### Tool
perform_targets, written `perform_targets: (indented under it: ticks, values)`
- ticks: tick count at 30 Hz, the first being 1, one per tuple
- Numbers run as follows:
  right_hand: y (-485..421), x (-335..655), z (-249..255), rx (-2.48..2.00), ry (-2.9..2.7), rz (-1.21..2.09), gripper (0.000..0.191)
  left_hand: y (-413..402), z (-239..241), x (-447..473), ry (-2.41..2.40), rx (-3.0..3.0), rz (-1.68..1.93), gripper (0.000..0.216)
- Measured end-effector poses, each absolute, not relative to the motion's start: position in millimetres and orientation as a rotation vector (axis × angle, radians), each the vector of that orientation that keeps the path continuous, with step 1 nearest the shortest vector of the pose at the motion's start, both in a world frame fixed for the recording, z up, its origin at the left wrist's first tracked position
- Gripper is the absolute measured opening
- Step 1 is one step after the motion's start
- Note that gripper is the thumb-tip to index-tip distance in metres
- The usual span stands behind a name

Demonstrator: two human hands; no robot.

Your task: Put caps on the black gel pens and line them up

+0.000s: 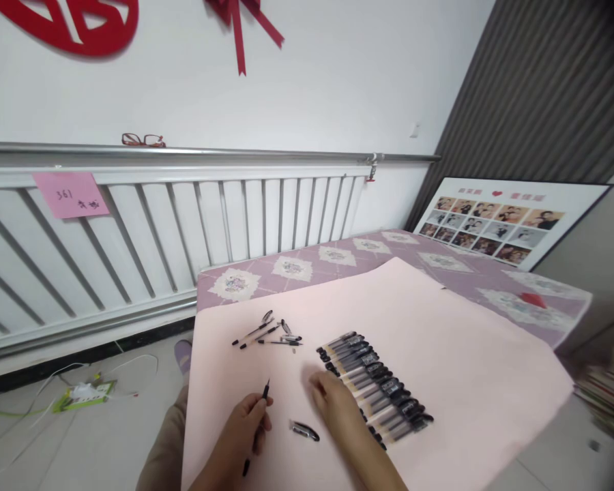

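My left hand [246, 428] is closed round a thin black pen [262, 399], tip pointing up and away, over the pink sheet [465, 368]. A black pen cap [304, 430] lies on the sheet between my hands. My right hand [332, 402] rests palm down with fingers slightly curled, touching the near end of a row of several black capped pens [373, 389]. Three loose pens and some caps [269, 334] lie farther away, beyond my left hand.
The pink sheet covers a table with a purple patterned cloth [338, 259]. A white radiator [184, 225] runs along the wall, with red glasses [143, 140] on top. A photo board [496, 221] leans at right. Cables and a green packet [82, 394] lie on the floor.
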State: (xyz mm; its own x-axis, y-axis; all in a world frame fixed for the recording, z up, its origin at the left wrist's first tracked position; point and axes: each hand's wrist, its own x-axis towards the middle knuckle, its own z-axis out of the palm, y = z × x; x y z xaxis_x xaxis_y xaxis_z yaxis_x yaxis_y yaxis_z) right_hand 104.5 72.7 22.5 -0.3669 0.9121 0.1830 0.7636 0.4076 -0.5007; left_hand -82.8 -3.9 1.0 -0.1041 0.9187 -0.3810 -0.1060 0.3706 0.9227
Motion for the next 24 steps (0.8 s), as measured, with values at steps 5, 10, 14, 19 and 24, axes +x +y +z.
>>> perform_targets:
  ticks: [5, 10, 14, 19, 24]
  values:
    - [125, 75, 30, -1.520, -2.240, 0.452, 0.020, -2, -11, -86, 1.380, 0.814, 1.057, 0.036]
    - [145, 51, 24, -1.634, -2.247, 0.519, 0.015, 2, -14, -86, 1.334, 0.799, 1.062, 0.042]
    - [146, 43, 24, -1.644, -2.213, 0.646, 0.030, 0, -7, -87, 1.318, 0.806, 1.071, 0.037]
    - [133, 50, 33, -1.522, -2.056, 0.883, 0.010, -1, -2, -90, 1.279, 0.818, 1.027, 0.040]
    - [101, 67, 40, -1.368, -1.788, 1.279, 0.016, -5, 4, -91, 1.244, 0.876, 1.011, 0.044]
